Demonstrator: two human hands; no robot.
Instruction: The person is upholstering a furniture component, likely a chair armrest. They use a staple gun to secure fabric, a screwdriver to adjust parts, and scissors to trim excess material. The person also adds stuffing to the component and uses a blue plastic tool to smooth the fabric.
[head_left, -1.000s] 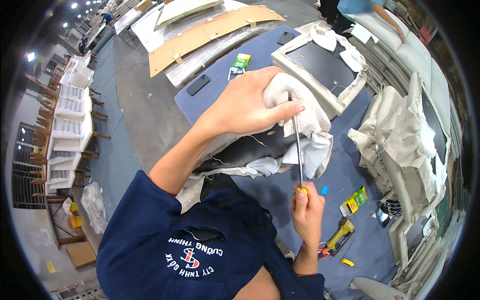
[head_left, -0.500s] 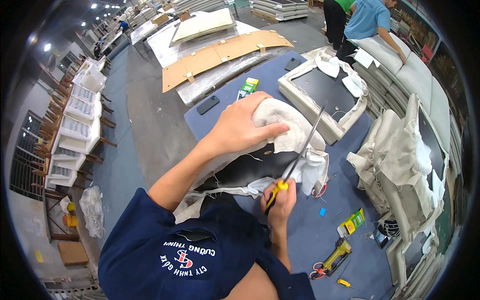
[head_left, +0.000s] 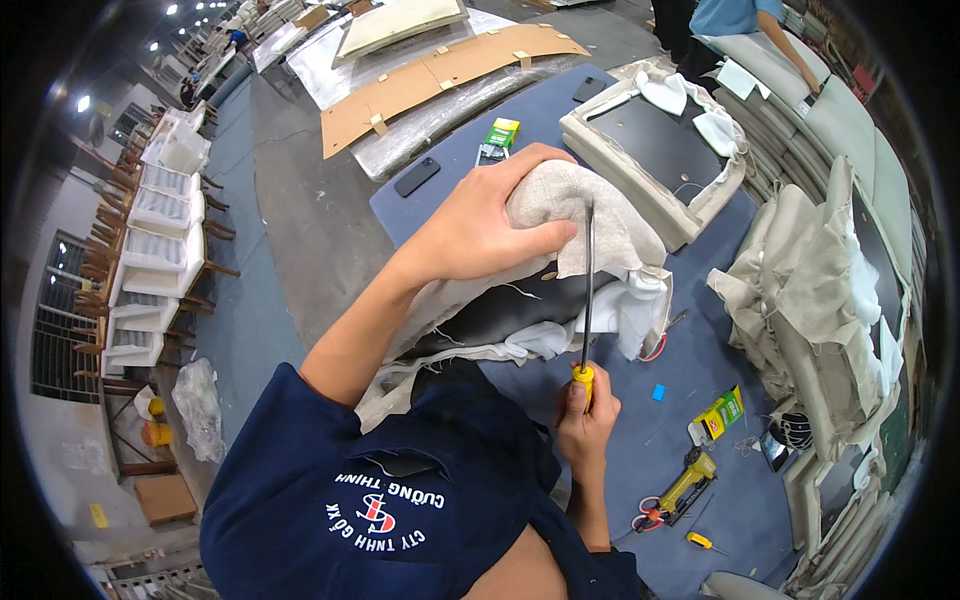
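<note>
My left hand (head_left: 500, 222) grips the beige fabric-covered corner of a seat cushion (head_left: 615, 215), thumb on the near face and fingers over the top. The cushion is tilted up, showing its black underside (head_left: 500, 315), loose threads and white padding (head_left: 632, 305) along the edge. My right hand (head_left: 588, 412) is closed around the yellow handle of a long screwdriver (head_left: 588, 300). Its dark shaft points away from me, and the tip overlaps the beige fabric near my left thumb. Whether the tip touches the fabric I cannot tell.
On the blue table (head_left: 640, 460) lie a staple gun (head_left: 690, 485), red-handled scissors (head_left: 648, 515), a small yellow screwdriver (head_left: 705, 542), green-yellow boxes (head_left: 718, 415) and a phone (head_left: 417, 178). Another cushion (head_left: 655, 150) lies beyond; more beige covers (head_left: 800, 290) stand right. A person (head_left: 745, 25) works at far right.
The screwdriver has swung from slanting right to nearly upright in view, its tip moving left onto the fabric. My right hand has shifted right; my left hand keeps its grip.
</note>
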